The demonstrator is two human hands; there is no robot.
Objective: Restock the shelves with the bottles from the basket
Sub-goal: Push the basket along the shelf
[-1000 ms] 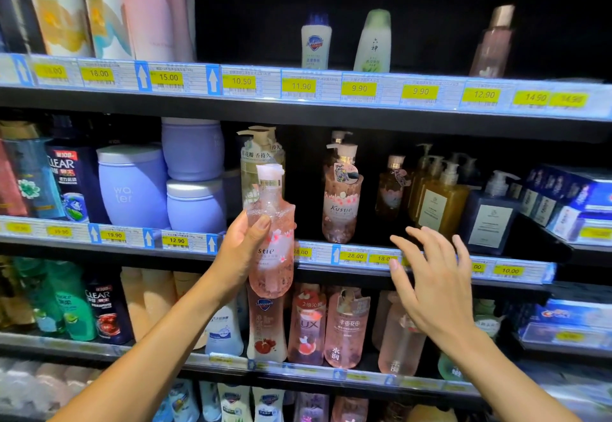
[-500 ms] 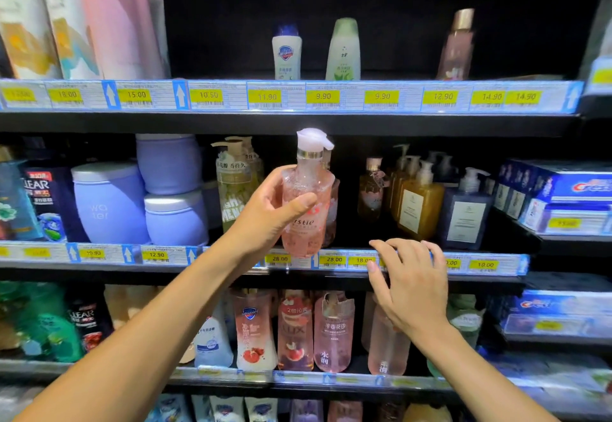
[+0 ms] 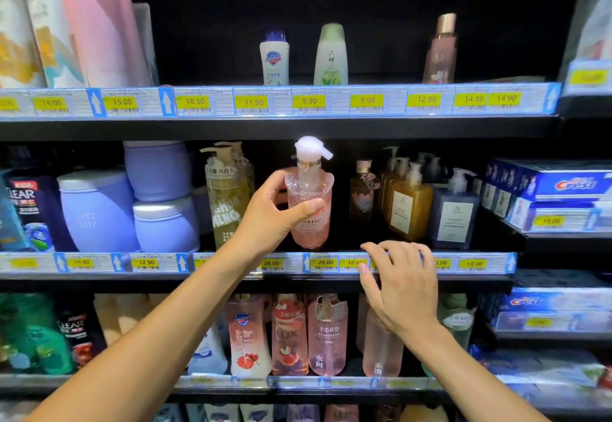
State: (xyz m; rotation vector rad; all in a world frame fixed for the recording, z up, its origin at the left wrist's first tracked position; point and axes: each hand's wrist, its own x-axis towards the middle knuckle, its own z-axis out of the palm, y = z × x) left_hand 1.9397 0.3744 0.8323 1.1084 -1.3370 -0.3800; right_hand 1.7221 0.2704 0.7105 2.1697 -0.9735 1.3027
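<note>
The pink pump bottle (image 3: 309,196) is gripped by the left hand (image 3: 271,213): the thumb is laid across the front of its label and the fingers are wrapped round the back, out of sight. The bottle is held upright in a gap on the middle shelf (image 3: 231,277), with its white pump head just under the shelf above and its spout turned to the right. Its base is seen right at the shelf's price rail (image 3: 326,262); whether it stands on the shelf cannot be told. Nothing is held by the right hand (image 3: 400,286): its fingers are loosely bent, with the tips brought to the top edge of the price rail to the right of the bottle and the thumb spread in front of the rail. An olive-green pump bottle (image 3: 227,203) is found just beside the gap on the left and a small amber bottle (image 3: 362,193) on the right, followed by golden pump bottles (image 3: 409,203) and a dark blue pump bottle (image 3: 453,213). Lavender jars (image 3: 96,209) are stacked further left. Pink bottles (image 3: 326,335) are lined up on the shelf below, behind the right wrist.
</note>
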